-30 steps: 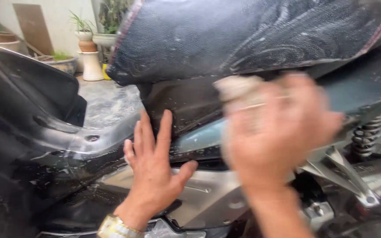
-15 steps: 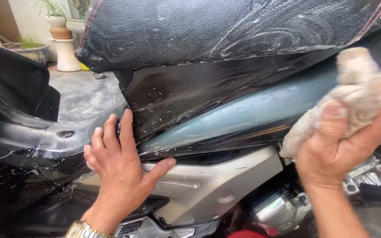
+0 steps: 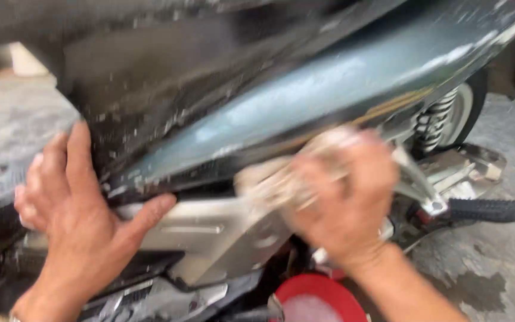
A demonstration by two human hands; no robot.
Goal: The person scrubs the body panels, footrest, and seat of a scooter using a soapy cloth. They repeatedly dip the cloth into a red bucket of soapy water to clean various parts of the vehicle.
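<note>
Swinging back from the 3 o'clock edge of the view, the right hand [image 3: 344, 200] now sits near the centre, low against the scooter's side, while the left hand [image 3: 81, 209] has stayed braced where it was.

That right hand is closed around a pale, sodden cloth [image 3: 281, 179], fingers curled over it, and presses it on the seam where the blue-grey side panel [image 3: 329, 89] meets the silver lower cover [image 3: 216, 235] (the hand is motion-blurred, so the exact grip is hard to make out). The cloth sticks out from the hand toward 9 o'clock.

The left hand lies open and flat at 8 o'clock in the view, fingers spread upward on the wet black bodywork [image 3: 150, 77], thumb stretched toward 3 o'clock along the top edge of the silver cover. It holds nothing.

Beyond the right hand, toward 2 o'clock, a coiled rear shock spring [image 3: 433, 125] stands in front of the tyre [image 3: 469, 113]. At 3 o'clock a black ribbed footpeg [image 3: 487, 210] juts out sideways. Down at 6 o'clock, a red basin [image 3: 323, 292] with foamy water sits on the wet concrete floor [image 3: 502, 268].
</note>
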